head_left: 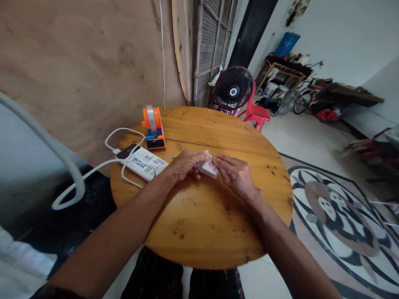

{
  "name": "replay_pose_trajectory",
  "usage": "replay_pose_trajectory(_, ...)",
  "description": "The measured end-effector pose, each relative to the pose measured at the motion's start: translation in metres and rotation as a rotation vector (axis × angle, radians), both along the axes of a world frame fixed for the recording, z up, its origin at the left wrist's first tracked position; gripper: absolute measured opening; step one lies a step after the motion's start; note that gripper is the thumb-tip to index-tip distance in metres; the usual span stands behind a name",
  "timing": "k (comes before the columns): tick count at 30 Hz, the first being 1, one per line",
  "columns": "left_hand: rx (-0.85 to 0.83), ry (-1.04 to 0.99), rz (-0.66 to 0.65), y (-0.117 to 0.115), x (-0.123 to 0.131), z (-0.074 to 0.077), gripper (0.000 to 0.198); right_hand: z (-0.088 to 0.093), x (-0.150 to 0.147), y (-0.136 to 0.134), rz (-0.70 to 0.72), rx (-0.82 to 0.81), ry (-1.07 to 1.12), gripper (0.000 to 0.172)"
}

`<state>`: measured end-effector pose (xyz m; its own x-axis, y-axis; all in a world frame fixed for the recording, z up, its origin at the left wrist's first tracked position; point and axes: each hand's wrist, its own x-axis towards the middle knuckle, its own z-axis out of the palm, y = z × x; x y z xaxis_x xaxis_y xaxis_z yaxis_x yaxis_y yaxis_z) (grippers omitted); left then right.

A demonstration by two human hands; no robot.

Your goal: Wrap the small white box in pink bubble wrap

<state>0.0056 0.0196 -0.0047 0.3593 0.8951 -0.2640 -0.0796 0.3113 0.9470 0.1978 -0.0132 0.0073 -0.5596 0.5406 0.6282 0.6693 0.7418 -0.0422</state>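
Note:
Over the middle of a round wooden table [199,232], both hands meet at a small white box [208,169] with reddish print on its top. My left hand [186,165] grips the box's left side, its fingers closed and partly hidden behind it. At the upper right, my right hand [234,172] pinches the box's edge or a flap between thumb and finger. Something pale and thin sticks up between the two thumbs; I cannot make out whether it is a flap or wrapping.
An orange and blue tape dispenser [155,129] stands at the table's back left. Nearer lies a white power bank [149,162] with a white cable [109,162] looping off the left edge. Beyond the table are a fan [233,88] and a red chair [257,112].

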Motion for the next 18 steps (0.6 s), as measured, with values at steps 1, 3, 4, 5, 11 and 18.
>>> replay_pose_trajectory(1,0.001,0.002,0.0,0.0001,0.0001,-0.0004,0.021,0.0,0.0003,0.0001,0.005,-0.016,0.006,0.03)
replay_pose_trajectory(3,0.003,0.005,0.009,0.0003,0.0004,-0.001,0.021,-0.0004,0.0012,0.0003,0.018,-0.051,0.016,0.03)
replay_pose_trajectory(4,0.003,0.004,0.015,0.0004,0.0004,-0.0013,0.021,-0.0008,0.0018,0.0005,0.024,-0.067,0.023,0.031)
replay_pose_trajectory(5,0.002,0.0,0.019,0.0006,0.0004,-0.0018,0.022,-0.0011,0.0023,0.0006,0.028,-0.085,0.029,0.031)
replay_pose_trajectory(11,0.009,-0.028,0.024,0.0029,-0.0015,-0.0071,0.025,-0.0002,0.0038,0.0004,0.029,-0.183,0.02,0.035)
replay_pose_trajectory(18,0.045,-0.06,0.038,0.0045,-0.0024,-0.0078,0.025,0.0008,0.0015,0.0012,0.014,-0.122,-0.02,0.033)
